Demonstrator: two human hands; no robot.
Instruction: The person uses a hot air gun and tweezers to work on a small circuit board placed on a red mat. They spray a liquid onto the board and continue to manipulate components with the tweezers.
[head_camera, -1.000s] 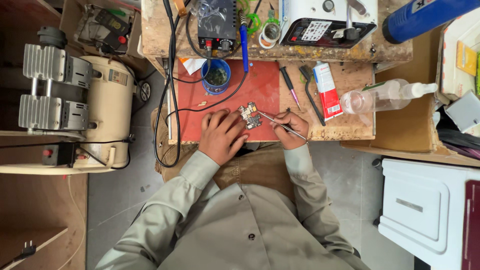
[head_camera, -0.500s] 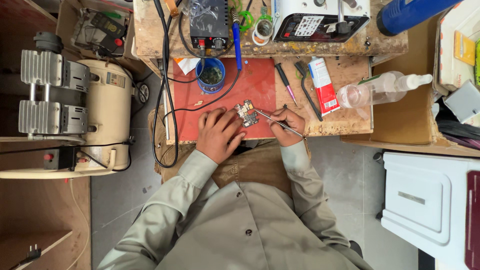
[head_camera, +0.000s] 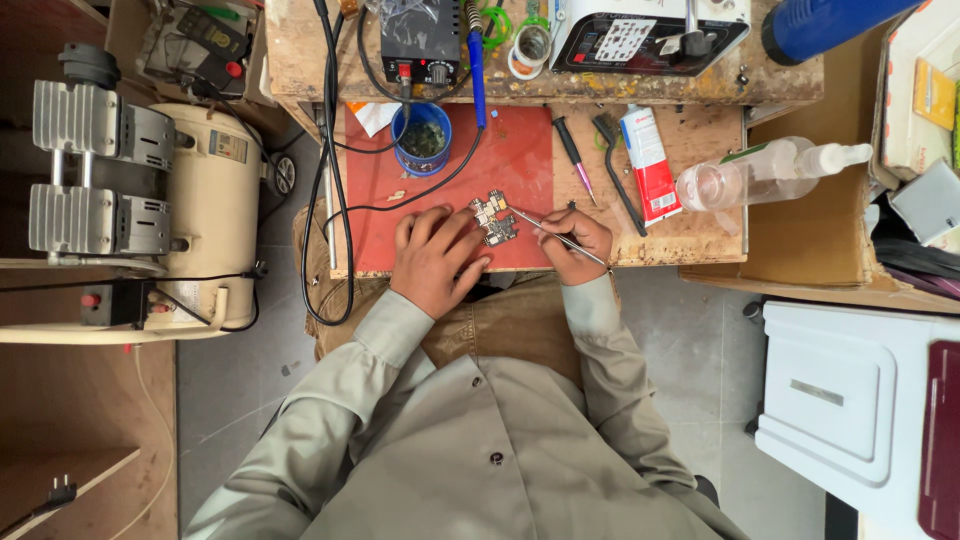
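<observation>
Circuit board pinned and probed on the red mat

Circuit board, small and crowded with parts, lies on the red mat near the front edge of the counter. The left hand rests flat, fingertips pressing the board's near edge, grip loose. The right hand pinches metal tweezers, tips at the board's right side. Behind sits a blue tub; to the right lie a brush, a red-and-white tube and a clear squeeze bottle.
</observation>
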